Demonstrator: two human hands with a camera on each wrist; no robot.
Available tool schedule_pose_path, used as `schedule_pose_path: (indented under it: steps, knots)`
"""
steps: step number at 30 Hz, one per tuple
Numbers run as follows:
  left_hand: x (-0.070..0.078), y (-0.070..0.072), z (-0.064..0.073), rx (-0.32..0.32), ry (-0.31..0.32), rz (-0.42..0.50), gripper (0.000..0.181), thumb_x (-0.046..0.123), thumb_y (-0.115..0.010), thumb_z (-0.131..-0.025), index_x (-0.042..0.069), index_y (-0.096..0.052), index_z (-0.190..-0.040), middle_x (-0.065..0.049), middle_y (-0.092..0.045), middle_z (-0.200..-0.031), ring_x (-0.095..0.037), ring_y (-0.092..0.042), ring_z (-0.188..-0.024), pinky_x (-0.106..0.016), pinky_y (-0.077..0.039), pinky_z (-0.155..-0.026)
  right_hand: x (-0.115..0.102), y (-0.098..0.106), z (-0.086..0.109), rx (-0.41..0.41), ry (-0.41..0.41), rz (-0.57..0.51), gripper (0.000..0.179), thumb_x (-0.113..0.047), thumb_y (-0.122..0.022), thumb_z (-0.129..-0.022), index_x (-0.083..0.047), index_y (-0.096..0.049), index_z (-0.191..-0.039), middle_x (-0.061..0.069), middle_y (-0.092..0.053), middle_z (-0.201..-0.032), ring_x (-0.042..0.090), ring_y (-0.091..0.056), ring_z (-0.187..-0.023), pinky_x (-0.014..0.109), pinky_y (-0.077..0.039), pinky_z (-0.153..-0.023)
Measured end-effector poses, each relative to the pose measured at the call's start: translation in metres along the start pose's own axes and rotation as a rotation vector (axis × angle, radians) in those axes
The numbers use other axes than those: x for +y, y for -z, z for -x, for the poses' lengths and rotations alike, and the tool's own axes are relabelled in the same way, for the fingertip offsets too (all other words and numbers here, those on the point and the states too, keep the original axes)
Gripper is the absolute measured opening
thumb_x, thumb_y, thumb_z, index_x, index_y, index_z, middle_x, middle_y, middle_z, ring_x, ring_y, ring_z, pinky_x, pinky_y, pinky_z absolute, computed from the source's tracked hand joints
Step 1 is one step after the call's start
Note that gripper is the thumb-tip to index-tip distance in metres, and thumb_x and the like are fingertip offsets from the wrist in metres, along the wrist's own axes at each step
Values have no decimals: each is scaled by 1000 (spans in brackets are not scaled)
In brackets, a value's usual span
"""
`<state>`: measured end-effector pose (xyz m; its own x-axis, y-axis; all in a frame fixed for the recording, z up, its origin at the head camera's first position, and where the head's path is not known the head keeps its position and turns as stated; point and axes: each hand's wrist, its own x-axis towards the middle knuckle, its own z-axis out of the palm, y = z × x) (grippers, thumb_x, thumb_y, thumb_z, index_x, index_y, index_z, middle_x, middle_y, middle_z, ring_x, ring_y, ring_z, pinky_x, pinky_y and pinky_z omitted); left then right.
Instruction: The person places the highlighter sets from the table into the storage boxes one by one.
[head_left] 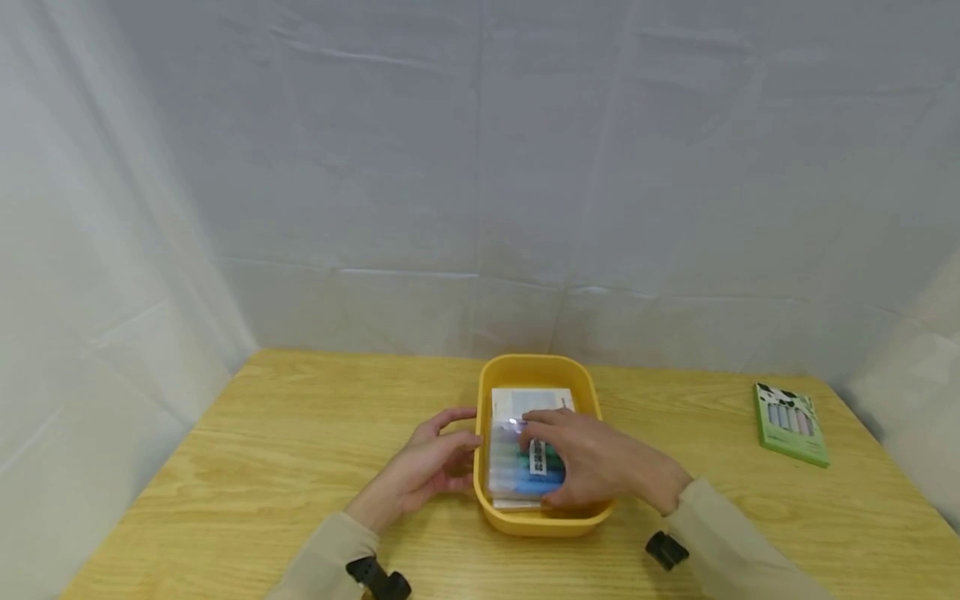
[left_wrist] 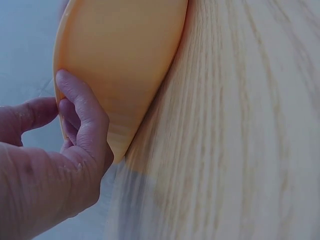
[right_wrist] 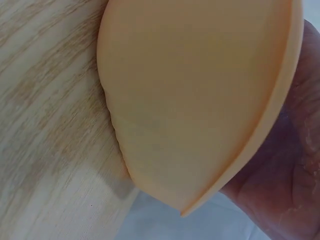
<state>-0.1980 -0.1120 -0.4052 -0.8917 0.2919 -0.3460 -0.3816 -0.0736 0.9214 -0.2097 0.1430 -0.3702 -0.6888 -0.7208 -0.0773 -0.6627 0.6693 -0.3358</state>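
A yellow plastic bin (head_left: 540,527) rests on the wooden table. Inside lies a clear pack of markers (head_left: 517,482) in blue, green and pale shades, with a white barcode label. A flat white box (head_left: 517,398) shows beyond and beneath it. My left hand (head_left: 423,467) pinches the bin's left rim, thumb at the edge and fingers bent against the outer wall (left_wrist: 130,55). Reaching over the bin's right side, my right hand (head_left: 592,454) grips the marker pack, fingers at its far part and thumb at its near right. The bin wall (right_wrist: 190,100) hides those fingertips in the right wrist view.
At the table's right end lies a green box (head_left: 791,423) with a cow-spot pattern and a window showing several pastel sticks. White sheeting (head_left: 480,208) hangs behind the table and along both sides.
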Motion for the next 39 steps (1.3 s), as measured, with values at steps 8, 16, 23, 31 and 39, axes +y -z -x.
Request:
schedule_pose_path:
  steps: [8,16,23,31,39]
  knots:
    - [1,-1,1,-10,-7,12,56,18,-62,-98,13,-41,-149,-13,-66,-116,-18,-64,-90,-28,-57,-67,3,1,-2,-24,14,3,55,-41,-86,-77,-25,-61,-122,3,-51,-154,28,-49,-141,51,-41,-117]
    - [1,0,0,-21,-5,19,56,19,-62,-98,13,-41,-150,-13,-67,-116,-18,-65,-90,-29,-57,-69,2,2,-1,-44,10,-9,53,-38,-87,-78,-24,-61,-123,5,-49,-156,28,-49,-141,52,-42,-116]
    - [1,0,-1,-15,1,28,56,17,-62,-97,13,-41,-149,-9,-67,-110,-16,-63,-88,-29,-57,-68,2,3,0,-70,-4,-29,53,-41,-86,-79,-27,-61,-123,2,-50,-155,25,-50,-139,50,-43,-116]
    - [0,-1,-1,-15,2,33,56,17,-62,-97,13,-41,-149,-11,-66,-114,-15,-63,-88,-27,-56,-67,1,2,1,-99,-15,-58,54,-41,-85,-80,-24,-62,-126,2,-50,-154,23,-50,-139,49,-41,-117]
    - [0,-1,-1,-17,1,40,57,17,-62,-97,13,-41,-149,-10,-66,-114,-15,-63,-88,-27,-55,-67,2,7,3,-89,-37,-112,59,-49,-84,-80,-24,-64,-129,2,-52,-153,23,-50,-139,50,-40,-118]
